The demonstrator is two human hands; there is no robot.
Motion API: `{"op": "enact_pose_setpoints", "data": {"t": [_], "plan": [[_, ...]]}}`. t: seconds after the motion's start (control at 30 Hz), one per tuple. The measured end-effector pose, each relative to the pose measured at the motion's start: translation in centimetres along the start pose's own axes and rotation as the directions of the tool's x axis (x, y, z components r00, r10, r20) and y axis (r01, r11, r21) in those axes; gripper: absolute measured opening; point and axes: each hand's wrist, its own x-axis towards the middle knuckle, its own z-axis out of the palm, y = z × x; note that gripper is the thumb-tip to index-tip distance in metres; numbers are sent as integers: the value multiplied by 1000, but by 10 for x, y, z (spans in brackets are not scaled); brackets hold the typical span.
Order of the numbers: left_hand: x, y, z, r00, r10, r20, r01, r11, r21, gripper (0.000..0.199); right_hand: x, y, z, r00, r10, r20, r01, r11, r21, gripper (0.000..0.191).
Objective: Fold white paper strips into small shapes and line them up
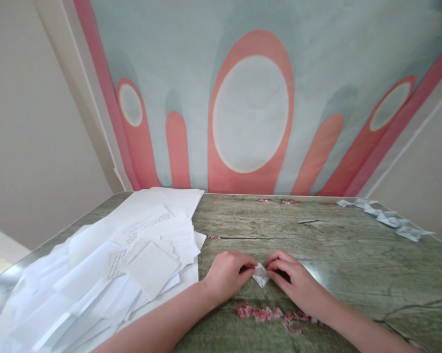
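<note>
A small folded piece of white paper (260,275) is held between both hands, just above the wood-patterned table (243,223). My left hand (230,275) pinches its left side with thumb and forefinger. On the right side, the fingertips of my right hand (294,279) grip the same paper, thumb and fingers pressed together. The paper looks roughly diamond-shaped, with creases and faint marks. Its finer folds are too small to make out.
A large spread of white sheets and printed papers (133,274) covers the table's left side, with a square sheet (153,268) on top. Several folded paper pieces (386,218) lie along the far right edge. A backdrop with red arches (250,184) stands behind.
</note>
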Motion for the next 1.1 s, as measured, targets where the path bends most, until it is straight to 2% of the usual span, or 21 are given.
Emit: {"op": "enact_pose_setpoints", "data": {"t": [0.2,0.37,0.53,0.77,0.97,1.1], "plan": [[2,-4,5,995,-100,1,99,984,-148,17,3,1,3,1000,23,-6,-23,999,-36,18],[3,-6,8,993,-117,-29,112,983,-148,16,5,-1,3,999,49,-10,-50,996,-79,18],[3,-3,8,994,-95,-51,91,994,-63,14,6,-1,4,998,66,-9,-67,990,-121,17],[-1,1,9,996,75,-53,-68,990,126,16,9,3,5,998,62,-8,-63,986,-154,17],[-5,12,8,991,130,36,-134,909,395,15,9,3,6,998,60,-5,-60,984,-165,17],[-7,20,8,986,145,82,-167,854,493,16,10,4,7,998,60,-16,-62,981,-186,16]]}}
